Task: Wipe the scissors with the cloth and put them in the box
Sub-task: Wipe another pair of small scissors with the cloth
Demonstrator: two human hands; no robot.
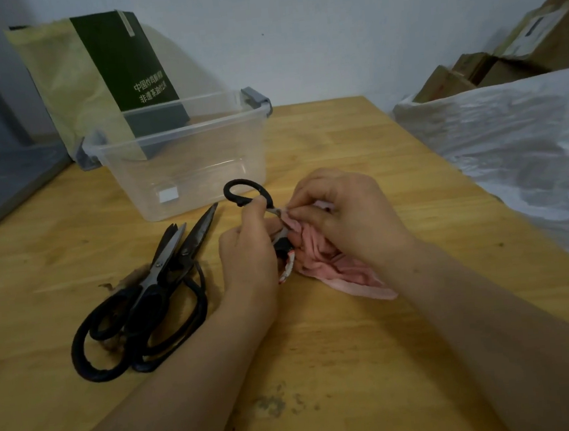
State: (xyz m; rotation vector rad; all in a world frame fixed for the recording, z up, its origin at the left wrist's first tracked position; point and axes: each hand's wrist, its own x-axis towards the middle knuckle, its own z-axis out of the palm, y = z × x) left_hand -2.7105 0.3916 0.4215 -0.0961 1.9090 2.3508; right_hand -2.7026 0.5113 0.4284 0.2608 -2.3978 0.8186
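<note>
The fingertips (305, 210) of the right hand (345, 220) pinch a fold of the pink cloth (336, 269) onto the metal of the small scissors (237, 202), close to where the blades meet the handles, so the fabric is pressed where it can rub. The rest of the cloth trails bunched on the table (322, 349) beneath that hand. The left hand (245, 253) has its fingers curled round the lower part of the same scissors. Its thumb lies up by the black loop handle, which sticks out above the hand toward the box (179, 135). That grip looks meant to steady the tool while the other hand does the wiping. The head view is the only one given. It shows the held scissors just off the table in front of the person, between the two hands, and near the clear plastic box but not in it. The box stands open-topped farther back, and I can see nothing inside. To the left, two larger pairs of scissors (146, 303) lie overlapped on the wood with their blades pointing toward the box, apparently waiting for their own wipe. Since the box seems empty, I judge the task to be at an early stage. A dark green package (122, 64) leans behind the box. A white plastic sheet (510, 133) and cardboard boxes (520, 53) sit to the right.
</note>
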